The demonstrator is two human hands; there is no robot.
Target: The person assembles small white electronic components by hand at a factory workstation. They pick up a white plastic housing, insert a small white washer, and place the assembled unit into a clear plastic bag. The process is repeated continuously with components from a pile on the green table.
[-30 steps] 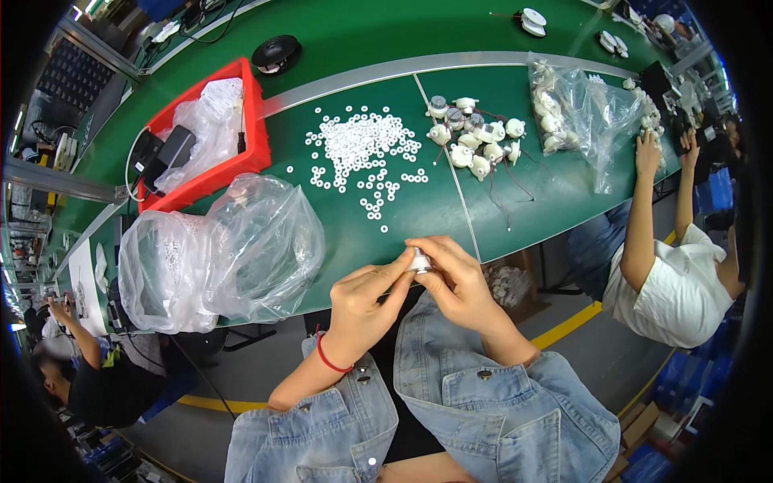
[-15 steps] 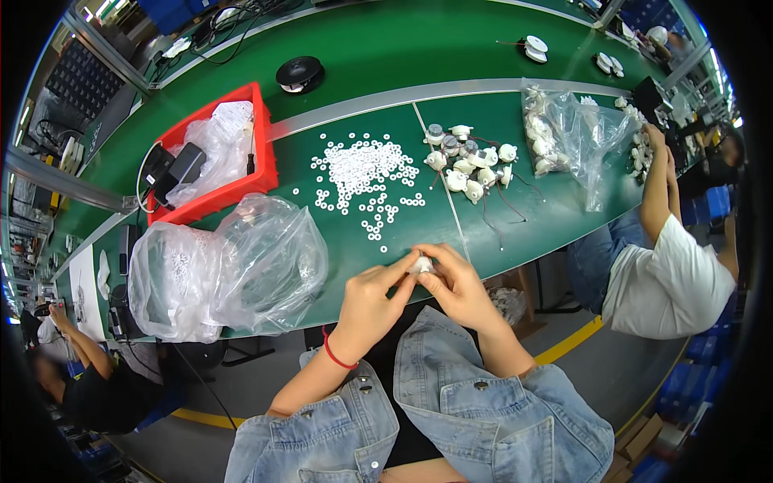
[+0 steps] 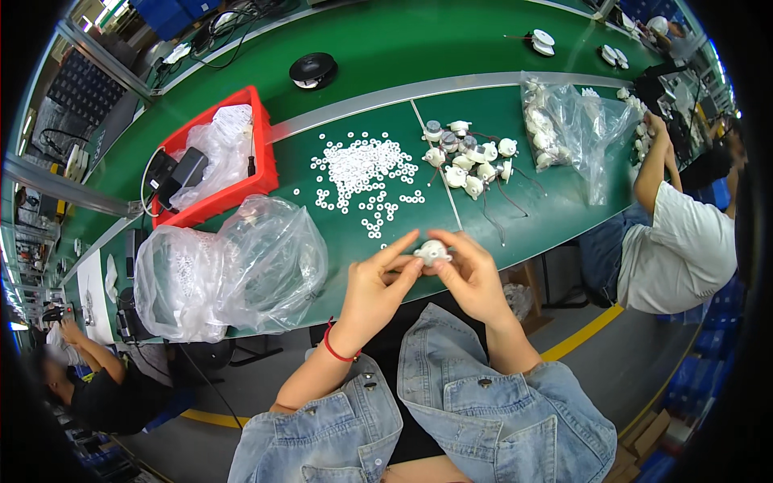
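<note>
A small white plastic motor part [image 3: 432, 253] with side lugs is held up over the table's near edge. My right hand [image 3: 473, 278] pinches it between thumb and fingers from the right. On its left side, the thumb of my left hand [image 3: 378, 283] touches the part, and the index finger arches above it. Beyond my hands lies a spread pile of small white ring washers [image 3: 366, 167]. To the right of the washers sits a cluster of similar white motor parts [image 3: 463, 161], some with grey tops and thin dark wires.
Clear plastic bags [image 3: 229, 270] lie at the left, beside a red bin [image 3: 270, 157] holding plastic wrap and a black adapter. Another bag of white parts [image 3: 547, 133] is at the right. A black round spool [image 3: 314, 71] stands on the belt. Co-workers sit on either side.
My fingers have loosened and spread, showing more of the white part, which now sits slightly farther right and higher. The belt's black spool has shifted right.
</note>
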